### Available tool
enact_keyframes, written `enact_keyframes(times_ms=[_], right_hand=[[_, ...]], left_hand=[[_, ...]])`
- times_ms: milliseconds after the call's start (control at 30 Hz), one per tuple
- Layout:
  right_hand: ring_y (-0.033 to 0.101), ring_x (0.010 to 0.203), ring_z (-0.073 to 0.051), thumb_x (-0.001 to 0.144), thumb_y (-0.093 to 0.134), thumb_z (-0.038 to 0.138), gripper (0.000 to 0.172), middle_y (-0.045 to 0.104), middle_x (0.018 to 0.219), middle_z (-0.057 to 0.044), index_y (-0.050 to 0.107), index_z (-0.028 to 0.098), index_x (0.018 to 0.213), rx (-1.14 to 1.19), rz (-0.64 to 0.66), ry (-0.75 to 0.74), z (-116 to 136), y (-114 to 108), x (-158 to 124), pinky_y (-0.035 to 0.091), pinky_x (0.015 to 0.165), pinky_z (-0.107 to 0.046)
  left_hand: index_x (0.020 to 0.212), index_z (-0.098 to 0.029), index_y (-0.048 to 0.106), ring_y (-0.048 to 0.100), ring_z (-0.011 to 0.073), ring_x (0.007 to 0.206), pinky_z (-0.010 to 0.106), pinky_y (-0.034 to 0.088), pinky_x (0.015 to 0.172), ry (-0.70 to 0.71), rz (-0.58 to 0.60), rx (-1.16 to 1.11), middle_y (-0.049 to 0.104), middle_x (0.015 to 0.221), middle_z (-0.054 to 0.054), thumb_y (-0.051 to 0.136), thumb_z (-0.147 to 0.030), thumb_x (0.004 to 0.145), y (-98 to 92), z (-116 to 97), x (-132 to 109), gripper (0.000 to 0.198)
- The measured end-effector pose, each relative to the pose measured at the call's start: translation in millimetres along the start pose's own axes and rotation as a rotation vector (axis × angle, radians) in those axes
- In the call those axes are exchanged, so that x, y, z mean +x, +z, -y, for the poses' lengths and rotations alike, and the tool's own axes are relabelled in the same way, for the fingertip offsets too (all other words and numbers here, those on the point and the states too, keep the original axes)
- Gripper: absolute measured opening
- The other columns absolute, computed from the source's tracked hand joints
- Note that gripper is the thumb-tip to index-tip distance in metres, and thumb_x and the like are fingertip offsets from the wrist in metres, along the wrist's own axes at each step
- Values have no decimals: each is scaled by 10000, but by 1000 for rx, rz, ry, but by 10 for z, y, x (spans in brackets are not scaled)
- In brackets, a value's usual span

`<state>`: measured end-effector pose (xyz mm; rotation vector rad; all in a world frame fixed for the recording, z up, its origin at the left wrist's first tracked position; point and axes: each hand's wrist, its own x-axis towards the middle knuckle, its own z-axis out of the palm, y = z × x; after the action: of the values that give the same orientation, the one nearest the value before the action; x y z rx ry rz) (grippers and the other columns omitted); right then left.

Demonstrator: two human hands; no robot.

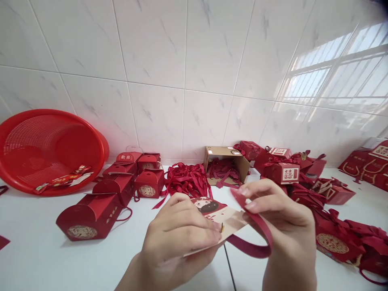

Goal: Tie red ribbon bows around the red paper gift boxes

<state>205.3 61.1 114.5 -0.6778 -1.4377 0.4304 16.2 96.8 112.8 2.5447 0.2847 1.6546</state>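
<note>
In front of me, my left hand (pixel 178 236) is closed round a cream-and-red paper box panel (pixel 235 220) printed with a dark-haired cartoon face. A small gold-coloured piece shows at its fingertips. From the panel a dark red strap (pixel 264 242) curves out in a loop to the right. My right hand (pixel 280 212) pinches the strap's upper end between thumb and fingers, just above the panel's right edge. Whether that end touches the panel is hard to make out. The panel's underside and left part are hidden by my left hand.
Finished-looking red gift boxes (pixel 100 214) stand at the left, beside a tipped red plastic basket (pixel 104 147) holding wrapped sweets (pixel 68 178). Red ribbons (pixel 188 180) lie piled near the wall. A cardboard box (pixel 242 163) contains red straps (pixel 222 169). More ribboned boxes (pixel 336 242) crowd the right.
</note>
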Motion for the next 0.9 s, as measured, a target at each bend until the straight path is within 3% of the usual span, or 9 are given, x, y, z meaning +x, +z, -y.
enact_keyframes(times_ms=[167, 333, 533, 733, 900], right_hand=[[658, 860, -190, 816, 633, 110, 191, 690, 871, -25, 681, 276, 900, 52, 198, 127, 30, 65, -25, 561, 725, -310], [647, 813, -140, 845, 604, 114, 185, 677, 827, -1, 652, 275, 921, 121, 189, 151, 17, 85, -42, 554, 673, -228], [654, 790, -146, 843, 602, 107, 185, 671, 823, -10, 644, 271, 917, 138, 194, 159, 4, 79, -46, 561, 649, -232], [671, 840, -197, 869, 572, 146, 139, 688, 871, -39, 642, 247, 935, 171, 247, 168, -8, 86, -43, 576, 718, -329], [656, 859, -179, 896, 542, 189, 133, 670, 897, -27, 622, 268, 969, 172, 350, 159, -10, 54, -15, 562, 740, -319]], left_hand=[[874, -245, 625, 643, 115, 577, 283, 458, 619, 6, -9, 29, 724, 724, -33, 722, -42, 687, -15, -7, 32, 292], [849, -236, 612, 630, 113, 571, 287, 439, 601, -18, -20, -4, 714, 718, -30, 712, -45, 695, -24, -3, 35, 265], [845, -241, 610, 624, 109, 565, 276, 451, 601, -25, -19, -19, 704, 718, -37, 704, -38, 690, -22, -10, 36, 273], [815, -212, 665, 592, 110, 647, 225, 505, 560, -80, -76, -61, 605, 772, 16, 702, -32, 689, -3, -12, 4, 223], [811, -194, 676, 598, 108, 674, 214, 532, 588, -80, -69, -99, 604, 802, 27, 701, 4, 674, -3, -15, 9, 242]])
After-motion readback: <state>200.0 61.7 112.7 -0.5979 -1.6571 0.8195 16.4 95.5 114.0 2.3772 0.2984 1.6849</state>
